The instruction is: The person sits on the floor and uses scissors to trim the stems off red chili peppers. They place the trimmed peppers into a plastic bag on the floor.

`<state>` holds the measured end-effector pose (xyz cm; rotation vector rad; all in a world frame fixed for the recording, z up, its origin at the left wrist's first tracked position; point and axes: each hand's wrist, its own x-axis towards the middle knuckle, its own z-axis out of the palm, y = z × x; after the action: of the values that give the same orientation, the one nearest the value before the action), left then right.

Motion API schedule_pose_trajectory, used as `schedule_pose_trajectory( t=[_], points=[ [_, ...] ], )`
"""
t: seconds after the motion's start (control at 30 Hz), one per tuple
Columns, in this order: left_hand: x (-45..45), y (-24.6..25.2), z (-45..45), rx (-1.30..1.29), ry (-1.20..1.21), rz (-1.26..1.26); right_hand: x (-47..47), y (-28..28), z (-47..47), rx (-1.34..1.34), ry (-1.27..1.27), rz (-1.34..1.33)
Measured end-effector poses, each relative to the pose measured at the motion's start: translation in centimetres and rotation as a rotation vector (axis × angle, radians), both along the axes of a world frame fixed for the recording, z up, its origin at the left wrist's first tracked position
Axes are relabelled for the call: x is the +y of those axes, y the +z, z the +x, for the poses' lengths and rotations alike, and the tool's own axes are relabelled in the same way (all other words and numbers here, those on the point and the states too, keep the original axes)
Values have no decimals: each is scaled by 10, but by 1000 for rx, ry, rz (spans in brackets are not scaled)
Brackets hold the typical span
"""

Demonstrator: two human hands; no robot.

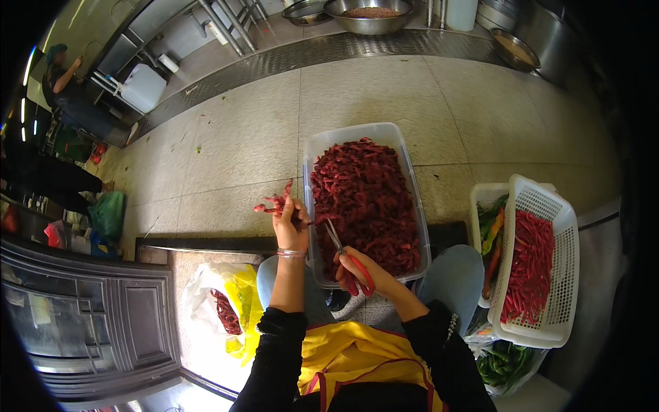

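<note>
My left hand (292, 227) grips a small bunch of dried red chilies (275, 202), some sticking out past the fingers on the far left side. My right hand (363, 270) holds scissors with red handles (368, 282). Their metal blades (333, 234) point up and left, over the near left part of a clear plastic bin (421, 216). Dark red dried chili pieces (365, 195) fill much of that bin, which stands on the floor between my knees. The left hand is at the bin's left rim, a little apart from the blade tips.
At my left, an open white and yellow bag (242, 293) contains dried chilies. A white perforated basket (564, 288) of fresh red chilies (527, 268) stands right, by a bag of green peppers (507, 363). Metal bowls (368, 23) line the far side. A person (77, 98) stands far left.
</note>
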<state>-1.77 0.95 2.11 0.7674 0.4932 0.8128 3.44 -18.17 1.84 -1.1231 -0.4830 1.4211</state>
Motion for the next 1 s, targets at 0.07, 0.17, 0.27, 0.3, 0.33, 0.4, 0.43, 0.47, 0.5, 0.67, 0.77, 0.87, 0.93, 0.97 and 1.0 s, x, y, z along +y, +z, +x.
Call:
schedule_pose_trajectory(
  t=[0.07,0.17,0.27,0.3,0.33,0.4,0.43,0.47,0.5,0.67,0.77,0.87,0.93,0.97,1.0],
  points=[
    [-4,-2,2,-3,-184,2,0,-3,0,47,-144,72],
    [-13,-8,6,8,-333,9,-5,-4,11,78,-152,88],
    [-15,-8,10,51,-262,53,-5,-3,16,-6,-267,38],
    [-15,-7,9,130,-213,43,-6,-3,18,-41,-295,2],
    [-14,-5,7,190,-230,-14,-5,-3,19,-74,-322,-35],
    [-19,-2,6,151,-328,34,-5,-5,19,-189,-337,-116],
    [-22,-1,6,146,-362,41,-4,-7,18,-270,-325,-159],
    [-24,0,7,201,-431,32,-3,-9,17,-328,-313,-194],
    [-27,0,8,228,-474,79,-3,-12,16,-520,-333,-202],
    [-30,-7,14,445,-552,305,-1,-25,13,-862,-383,-222],
    [-26,-18,14,513,-496,351,-1,-23,15,-722,-361,-197],
    [-20,-30,16,510,-373,431,-3,-14,19,-472,-257,-254],
    [-18,-35,20,522,-247,505,-5,-8,18,-317,-276,-185],
    [-17,-35,19,474,-235,584,-5,-5,17,-199,-281,-140],
    [-16,-34,19,480,-237,603,-4,-4,16,-199,-278,-137]
  ],
)
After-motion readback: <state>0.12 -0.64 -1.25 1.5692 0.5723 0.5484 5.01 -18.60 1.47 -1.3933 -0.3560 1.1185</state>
